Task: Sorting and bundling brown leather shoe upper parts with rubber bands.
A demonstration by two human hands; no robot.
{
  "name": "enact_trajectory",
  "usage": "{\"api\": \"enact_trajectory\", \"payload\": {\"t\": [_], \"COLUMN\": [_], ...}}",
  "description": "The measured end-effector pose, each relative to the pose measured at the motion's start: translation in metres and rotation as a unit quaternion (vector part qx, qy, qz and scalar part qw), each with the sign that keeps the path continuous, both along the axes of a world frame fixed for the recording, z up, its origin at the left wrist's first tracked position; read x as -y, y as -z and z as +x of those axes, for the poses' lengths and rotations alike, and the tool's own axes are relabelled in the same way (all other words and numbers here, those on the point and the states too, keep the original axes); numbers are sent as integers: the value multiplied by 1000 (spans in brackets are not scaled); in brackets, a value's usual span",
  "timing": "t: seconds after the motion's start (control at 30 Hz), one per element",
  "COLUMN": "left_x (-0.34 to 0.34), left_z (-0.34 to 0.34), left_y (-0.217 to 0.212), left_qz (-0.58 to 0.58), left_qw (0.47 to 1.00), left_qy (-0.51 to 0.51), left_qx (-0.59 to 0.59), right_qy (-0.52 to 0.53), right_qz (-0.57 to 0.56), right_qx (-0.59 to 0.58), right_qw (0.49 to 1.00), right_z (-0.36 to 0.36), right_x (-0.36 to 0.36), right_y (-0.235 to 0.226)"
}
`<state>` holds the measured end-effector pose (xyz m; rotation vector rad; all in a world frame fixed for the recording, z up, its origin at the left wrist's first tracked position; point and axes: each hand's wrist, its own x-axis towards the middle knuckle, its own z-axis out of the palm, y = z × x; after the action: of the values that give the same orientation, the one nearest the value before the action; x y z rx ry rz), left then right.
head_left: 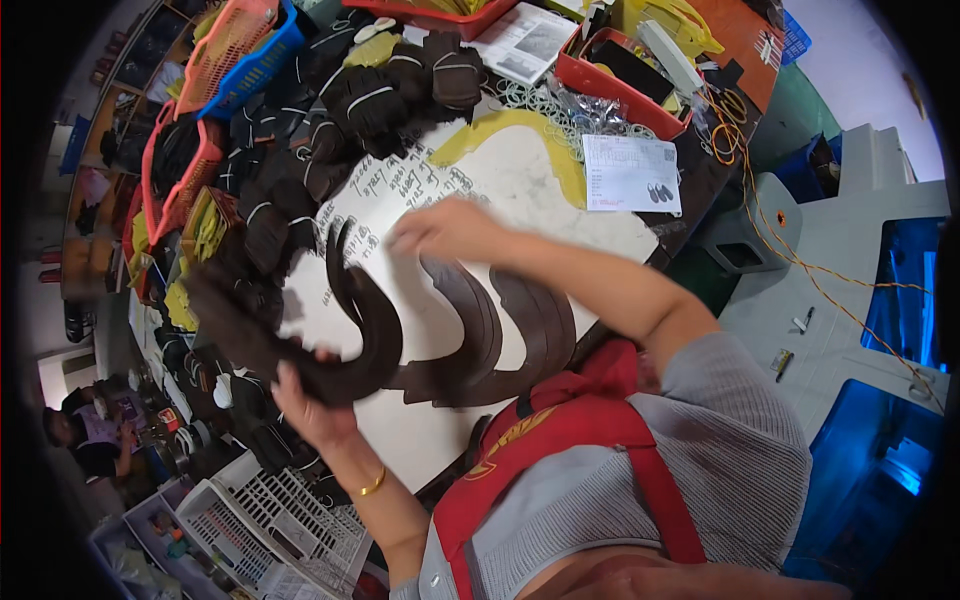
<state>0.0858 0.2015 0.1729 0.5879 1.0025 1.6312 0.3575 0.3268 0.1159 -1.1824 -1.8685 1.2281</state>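
My left hand [318, 408], with a gold bangle at its wrist, grips a stack of curved dark brown pieces [380, 325] from below. Its left end is smeared by motion. Over the white work surface [425, 440], my right hand [445, 232] hovers with blurred fingers; whether it holds anything is unclear. Two more curved stacks of the same dark material, a middle stack [478, 325] and a right stack [548, 315], lie side by side between my body and my right forearm. Handwriting marks the surface near my right hand.
Tied dark bundles [375, 105] crowd the far left, beside pink and blue baskets [250, 75]. At the far right are a red box [610, 85], a printed sheet [632, 172] and pale green cord rings [545, 100]. Orange cables [745, 150] hang near a grey machine [830, 260]. Another person [100, 430] sits at left.
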Motion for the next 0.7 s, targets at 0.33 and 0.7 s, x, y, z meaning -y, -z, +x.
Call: {"api": "enact_trajectory", "payload": {"t": [0.33, 0.7], "left_x": [109, 113], "left_z": [59, 144], "left_y": [-56, -58], "left_qz": [-94, -223], "left_qw": [995, 967], "left_qy": [-1, -97], "left_qx": [-28, -74], "right_qy": [210, 262], "right_qz": [-1, 37], "right_qx": [329, 115], "right_qw": [921, 957], "right_z": [169, 158], "right_x": [-175, -190], "right_y": [118, 117]}}
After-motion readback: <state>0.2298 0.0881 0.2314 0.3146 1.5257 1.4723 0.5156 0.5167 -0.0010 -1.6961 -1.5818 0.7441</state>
